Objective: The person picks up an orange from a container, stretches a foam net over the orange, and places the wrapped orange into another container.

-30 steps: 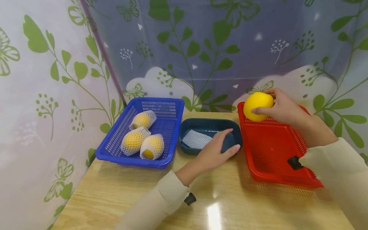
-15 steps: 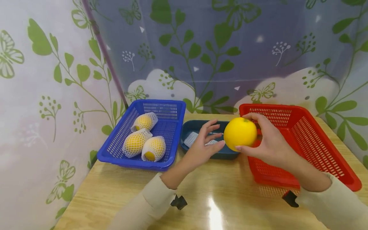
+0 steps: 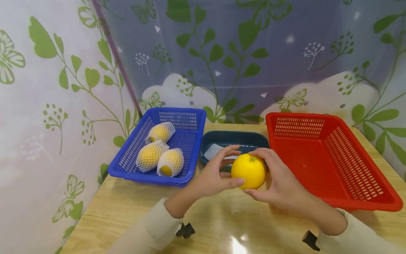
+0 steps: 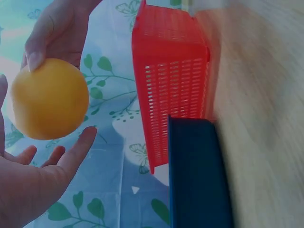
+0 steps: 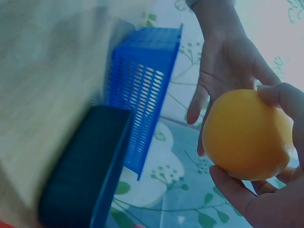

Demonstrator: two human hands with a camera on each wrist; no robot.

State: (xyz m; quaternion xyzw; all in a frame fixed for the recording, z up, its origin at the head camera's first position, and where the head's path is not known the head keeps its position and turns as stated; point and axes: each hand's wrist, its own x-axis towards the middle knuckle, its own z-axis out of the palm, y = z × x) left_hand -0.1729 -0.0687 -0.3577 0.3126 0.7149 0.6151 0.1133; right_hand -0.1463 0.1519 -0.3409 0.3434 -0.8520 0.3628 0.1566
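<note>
My right hand (image 3: 282, 181) grips a smooth yellow orange (image 3: 248, 171), fingertips on its top and thumb under it. A small green stem spot faces up. Held in the air, the orange is in front of the dark green dish (image 3: 253, 138). My left hand (image 3: 207, 178) is close at its left side, fingers spread and thumb overlapping it in the head view. In the left wrist view the left fingers (image 4: 80, 147) are loosely extended beside the orange (image 4: 51, 99). A white foam net sleeve (image 3: 211, 151) lies in the dish, partly hidden by my left hand.
A blue basket (image 3: 187, 141) at the left holds 3 yellow fruits in foam nets (image 3: 148, 157). To the right is a red basket (image 3: 304, 155). All stand on a wooden table (image 3: 222, 225), with a leaf-patterned curtain (image 3: 234, 42) behind.
My right hand has brought the orange from above the red basket leftward and down to the middle, nearer me. My left hand has left the dish and come up beside the orange.
</note>
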